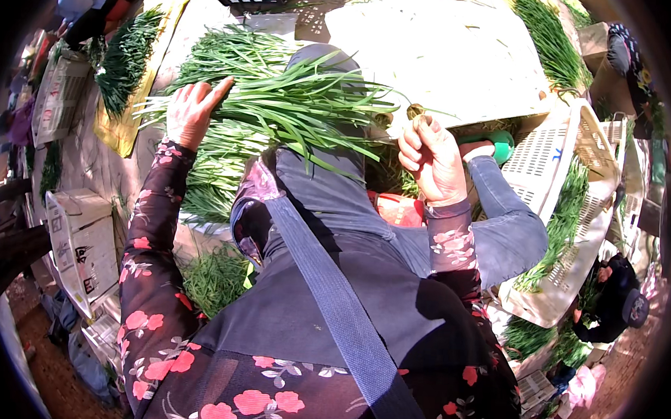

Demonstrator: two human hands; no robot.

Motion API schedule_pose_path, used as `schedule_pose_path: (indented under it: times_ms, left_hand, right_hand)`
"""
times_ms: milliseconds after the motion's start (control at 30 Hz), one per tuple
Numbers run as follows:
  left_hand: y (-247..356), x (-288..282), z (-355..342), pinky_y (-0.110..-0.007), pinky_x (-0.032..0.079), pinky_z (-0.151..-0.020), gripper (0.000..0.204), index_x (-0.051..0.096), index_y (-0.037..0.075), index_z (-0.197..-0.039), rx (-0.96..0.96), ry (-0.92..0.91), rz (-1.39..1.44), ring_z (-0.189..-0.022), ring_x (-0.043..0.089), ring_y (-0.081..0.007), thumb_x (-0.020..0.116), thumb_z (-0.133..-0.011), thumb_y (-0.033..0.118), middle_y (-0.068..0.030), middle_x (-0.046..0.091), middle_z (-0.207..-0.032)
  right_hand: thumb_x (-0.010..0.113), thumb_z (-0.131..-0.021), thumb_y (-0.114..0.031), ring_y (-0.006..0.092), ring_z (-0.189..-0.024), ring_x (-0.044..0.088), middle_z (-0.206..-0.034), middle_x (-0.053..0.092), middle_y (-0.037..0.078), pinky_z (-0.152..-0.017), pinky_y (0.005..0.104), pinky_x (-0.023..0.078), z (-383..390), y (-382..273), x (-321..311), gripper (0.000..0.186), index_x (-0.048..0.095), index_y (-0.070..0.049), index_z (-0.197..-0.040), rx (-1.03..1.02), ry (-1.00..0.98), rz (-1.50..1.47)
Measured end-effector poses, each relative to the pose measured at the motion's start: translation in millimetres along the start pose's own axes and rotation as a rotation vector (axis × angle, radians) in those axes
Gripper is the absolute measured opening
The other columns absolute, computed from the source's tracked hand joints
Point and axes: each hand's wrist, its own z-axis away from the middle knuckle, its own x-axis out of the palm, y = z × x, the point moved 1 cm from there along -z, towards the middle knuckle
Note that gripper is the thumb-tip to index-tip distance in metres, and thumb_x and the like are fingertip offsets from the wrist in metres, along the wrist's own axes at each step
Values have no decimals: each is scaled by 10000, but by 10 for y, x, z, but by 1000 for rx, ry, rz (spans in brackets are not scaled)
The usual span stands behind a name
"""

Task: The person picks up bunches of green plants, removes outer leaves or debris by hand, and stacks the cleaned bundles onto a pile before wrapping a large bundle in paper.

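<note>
**Hands on a bundle of green leaves**

Left hand [192, 112] laid flat, fingers spread, on the left end of a bundle of long green leaves [280, 102] lying across the lap. Right hand [430, 160] raised just past the bundle's right end, fingers curled shut on a small stem piece [416, 113] at the fingertips. White sheet [440, 49] spread ahead. White plastic basket [568, 190] with more greens tilted at right. Cardboard box [83, 240] at left.

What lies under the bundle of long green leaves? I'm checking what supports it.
The bundle of long green leaves rests across the person's grey-trousered knee, left hand on top. More leaves lie below; anything beneath is hidden.
</note>
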Motion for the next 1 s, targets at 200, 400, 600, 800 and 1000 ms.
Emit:
schedule_pose_path:
  times_ms: [200,400,600,800,1000]
  left_hand:
    - [-46,21,18,-316,444,-707,585,504,302,-1306,25,27,-38,-764,527,-179,531,-776,57,4,497,-826]
    - [-56,-21,1,-311,444,-704,570,511,297,-1299,33,56,-34,-758,529,-170,535,-780,64,9,499,-825]
    - [-36,-60,-7,-305,445,-714,573,507,305,-1303,29,38,-66,-767,533,-162,538,-782,69,16,502,-826]
    - [-86,19,135,-305,443,-723,587,509,307,-1303,-8,32,-66,-767,531,-161,536,-774,54,17,504,-830]
    - [-206,186,322,-310,453,-729,599,518,320,-1297,-15,-2,-46,-771,537,-179,528,-769,38,7,505,-821]
  right_hand:
    - [617,-897,-200,78,-669,556,-823,622,52,-559,202,439,90,-163,-159,193,621,-18,-961,-347,292,1251]
    - [675,-810,-109,58,-743,571,-865,631,30,-638,216,467,-237,-222,204,236,625,-24,-1024,-330,209,1069]
    - [682,-822,-114,59,-647,484,-806,578,-6,-610,193,420,-456,-125,297,194,611,-6,-966,-358,103,1275]
    - [635,-885,-172,118,-597,414,-678,450,33,-505,222,353,44,-268,178,203,508,-44,-790,-79,-232,223]
    - [627,-856,-261,147,-610,550,-662,600,46,-567,313,442,152,-192,-672,274,598,-11,-748,-464,462,2245]
